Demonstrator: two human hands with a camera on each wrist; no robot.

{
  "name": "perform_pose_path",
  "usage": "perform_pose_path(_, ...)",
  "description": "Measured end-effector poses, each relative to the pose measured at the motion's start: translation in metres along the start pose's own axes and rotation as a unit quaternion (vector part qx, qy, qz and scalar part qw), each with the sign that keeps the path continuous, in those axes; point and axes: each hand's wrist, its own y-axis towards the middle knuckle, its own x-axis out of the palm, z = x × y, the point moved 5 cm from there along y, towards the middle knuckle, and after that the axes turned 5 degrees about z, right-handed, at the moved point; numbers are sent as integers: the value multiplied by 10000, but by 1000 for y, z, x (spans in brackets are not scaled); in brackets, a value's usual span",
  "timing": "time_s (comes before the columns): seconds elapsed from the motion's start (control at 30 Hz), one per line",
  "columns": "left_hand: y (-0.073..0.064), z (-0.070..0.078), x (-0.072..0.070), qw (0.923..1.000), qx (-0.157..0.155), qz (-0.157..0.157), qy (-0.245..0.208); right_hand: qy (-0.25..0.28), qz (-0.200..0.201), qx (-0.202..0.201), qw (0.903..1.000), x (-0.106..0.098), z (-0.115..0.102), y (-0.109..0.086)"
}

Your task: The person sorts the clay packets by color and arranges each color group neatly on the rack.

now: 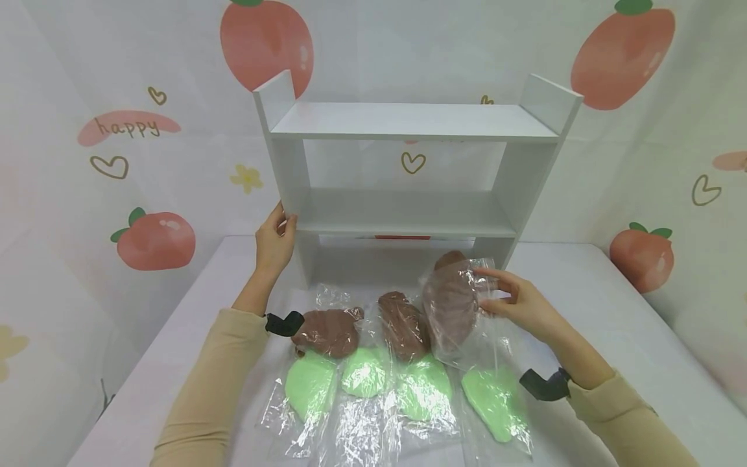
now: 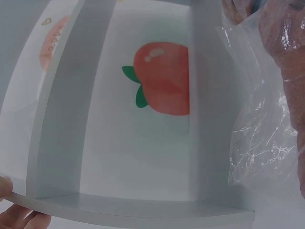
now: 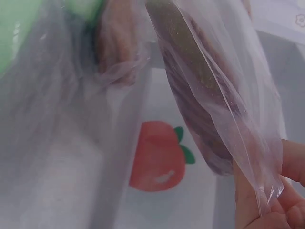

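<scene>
My left hand (image 1: 274,245) grips the edge of the left side panel of a white shelf unit (image 1: 408,122), thumb in front and fingers behind. In the left wrist view, fingertips (image 2: 35,220) show at the panel's edge. With my right hand (image 1: 525,308) I pinch the edge of a clear plastic bag holding a brown lumpy piece (image 1: 450,305), raised before the lower shelf opening. Two more bagged brown pieces, one broad (image 1: 328,332) and one narrow (image 1: 404,326), lie left of it. The right wrist view shows the pinched bag (image 3: 248,129) close up.
Several pale green flat pieces in clear bags, such as the one on the right (image 1: 496,402), lie along the front of the white table (image 1: 583,292). Behind the shelf hangs a fruit-printed cloth (image 1: 373,52). Each wrist wears a black strap (image 1: 284,323).
</scene>
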Motion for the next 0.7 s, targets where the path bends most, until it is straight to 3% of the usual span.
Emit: perform_pose_path(0.7, -1, 0, 0, 9999, 9, -28, -104, -132, 69, -824, 9965, 3, -62, 7)
